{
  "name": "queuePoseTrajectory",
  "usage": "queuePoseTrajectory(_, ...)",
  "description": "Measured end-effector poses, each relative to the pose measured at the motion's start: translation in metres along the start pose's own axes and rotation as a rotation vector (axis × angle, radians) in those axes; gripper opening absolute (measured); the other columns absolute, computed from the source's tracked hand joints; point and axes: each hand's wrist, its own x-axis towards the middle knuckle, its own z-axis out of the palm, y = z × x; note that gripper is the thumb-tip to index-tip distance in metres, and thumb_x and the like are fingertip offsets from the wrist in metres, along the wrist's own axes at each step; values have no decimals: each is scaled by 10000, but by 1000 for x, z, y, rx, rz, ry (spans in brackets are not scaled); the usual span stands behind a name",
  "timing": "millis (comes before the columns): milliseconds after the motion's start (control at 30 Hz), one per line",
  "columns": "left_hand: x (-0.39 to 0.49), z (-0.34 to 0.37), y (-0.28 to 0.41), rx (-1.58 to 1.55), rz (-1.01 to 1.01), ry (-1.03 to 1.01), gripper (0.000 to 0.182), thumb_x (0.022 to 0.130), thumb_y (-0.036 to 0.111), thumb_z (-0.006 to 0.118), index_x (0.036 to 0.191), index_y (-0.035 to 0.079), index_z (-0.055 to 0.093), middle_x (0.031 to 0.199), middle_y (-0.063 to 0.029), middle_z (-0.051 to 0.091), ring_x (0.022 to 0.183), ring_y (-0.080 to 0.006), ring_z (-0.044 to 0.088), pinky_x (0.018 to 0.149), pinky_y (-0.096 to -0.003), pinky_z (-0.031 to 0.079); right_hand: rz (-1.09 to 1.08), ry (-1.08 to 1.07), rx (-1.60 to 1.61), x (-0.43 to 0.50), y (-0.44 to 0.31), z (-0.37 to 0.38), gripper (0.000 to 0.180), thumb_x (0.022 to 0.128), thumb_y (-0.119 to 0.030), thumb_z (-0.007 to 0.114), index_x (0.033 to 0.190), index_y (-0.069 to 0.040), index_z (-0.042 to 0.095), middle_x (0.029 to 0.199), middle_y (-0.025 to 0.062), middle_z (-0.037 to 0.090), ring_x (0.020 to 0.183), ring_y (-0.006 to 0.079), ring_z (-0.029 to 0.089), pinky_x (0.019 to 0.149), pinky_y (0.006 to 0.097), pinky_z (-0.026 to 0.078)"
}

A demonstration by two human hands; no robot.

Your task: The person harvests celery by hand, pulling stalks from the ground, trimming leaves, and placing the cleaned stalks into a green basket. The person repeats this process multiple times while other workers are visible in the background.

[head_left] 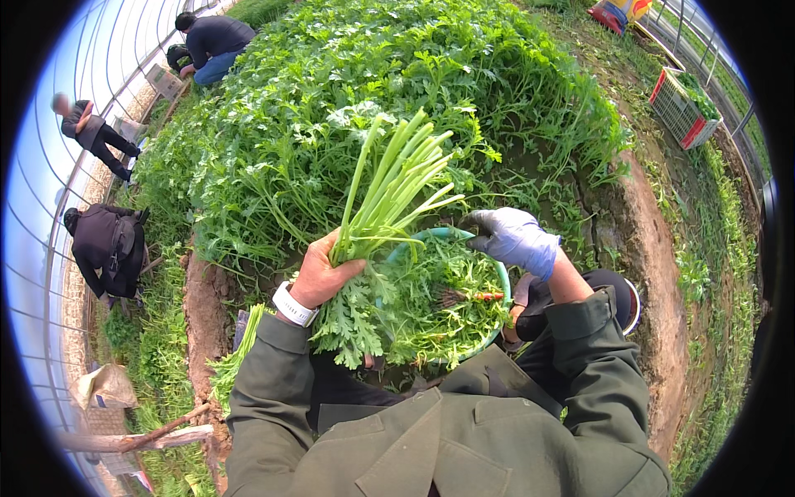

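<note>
A bunch of leafy greens point(397, 180) is gripped in my bare left hand point(326, 270), its pale cut stems pointing up and its leaves hanging down. My right hand point(512, 239), in a light blue glove with dark, soiled fingers, is over the right rim of a teal basin point(506, 279); its fingers are bent, and whether they pinch anything cannot be told. Loose leaves and trimmings point(459, 323) fill the basin, and a dark-bristled or wiry tool with a red handle point(487, 296) lies on them. Part of another cut bunch point(239, 360) shows beside my left sleeve.
Dense growing greens point(385, 68) stand ahead. Soil ridges run left point(208, 310) and right point(652, 279). A crate point(686, 109) stands at upper right, a wooden pole point(143, 440) lower left. Several other people are at left, one bending point(109, 248).
</note>
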Motion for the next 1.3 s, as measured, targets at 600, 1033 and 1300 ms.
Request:
queuePoseTrajectory(600, -13, 41, 62, 1627, 1094, -103, 471, 754, 180, 615, 1223, 135, 620, 995, -26, 615, 870, -161, 579, 852, -379, 432, -236, -374, 1269, 7, -24, 57, 697, 890, -547, 602, 1360, -42, 502, 1275, 133, 604, 1175, 215, 572, 1011, 357, 441)
queuePoseTrajectory(1033, 15, -7, 38, 1722, 928, 100, 367, 748, 143, 639, 1112, 179, 660, 992, 2, 628, 948, -170, 596, 930, -463, 375, -18, -957, 1644, -28, -46, 93, 477, 836, -141, 722, 1243, 37, 547, 914, 131, 685, 837, 227, 691, 732, 351, 584)
queuePoseTrajectory(1300, -33, 13, 15, 1622, 249, -10, 1031, 627, 309, 828, 1490, 140, 290, 1407, -138, 397, 1268, -293, 419, 1033, -584, 286, -131, -327, -1, -3, -41, 37, 335, 780, -289, 683, 1010, -46, 661, 808, 127, 682, 728, 258, 676, 691, 367, 538)
